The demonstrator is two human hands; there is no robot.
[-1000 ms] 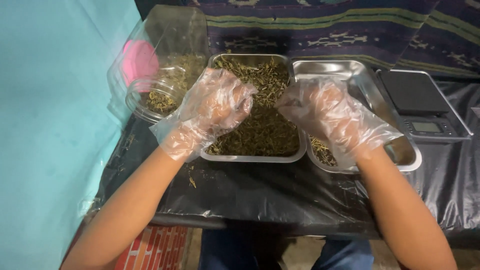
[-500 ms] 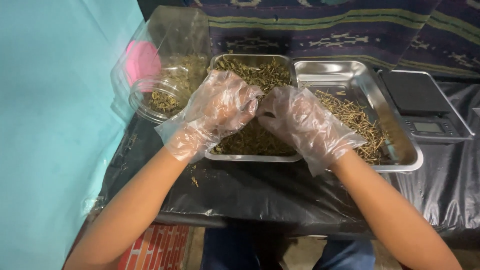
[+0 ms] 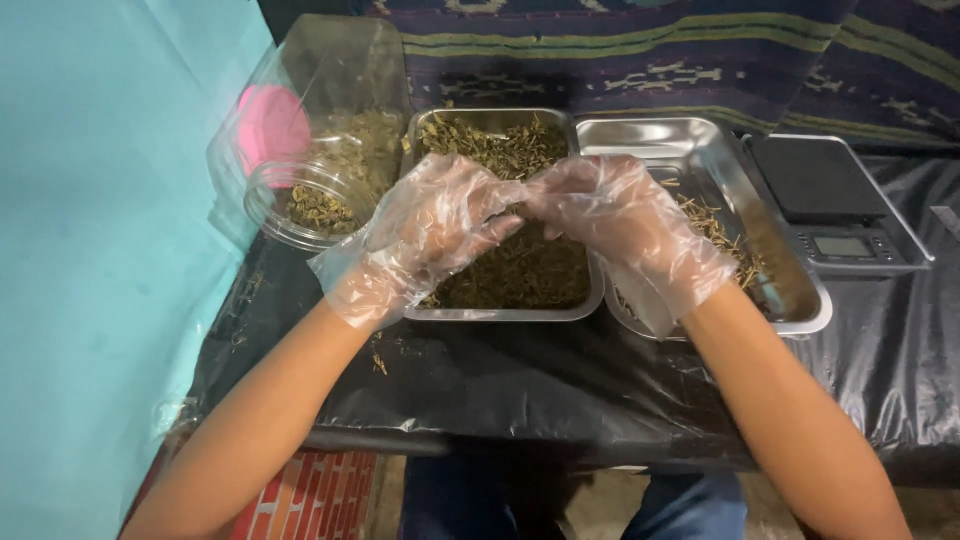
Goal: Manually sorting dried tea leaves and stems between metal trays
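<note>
My left hand [image 3: 430,235] and my right hand [image 3: 625,225] both wear clear plastic gloves. They meet fingertip to fingertip over a steel tray [image 3: 500,315] filled with dried green-brown herbs [image 3: 520,270]. The fingers of both hands are curled and pinched together on a small bit of the dried herb, which the gloves mostly hide. A second steel tray [image 3: 640,135] stands to the right, with a thin scatter of stems [image 3: 715,225] along its near side, partly behind my right hand.
A clear plastic jar [image 3: 320,170] with a pink lid [image 3: 272,125] lies on its side at the left, with herbs inside. A black digital scale [image 3: 830,200] sits at the right. Black plastic sheeting [image 3: 520,380] covers the table. A teal sheet [image 3: 100,250] hangs at the left.
My right hand has moved left from the right tray to over the left tray. The two hands have come together at the fingertips.
</note>
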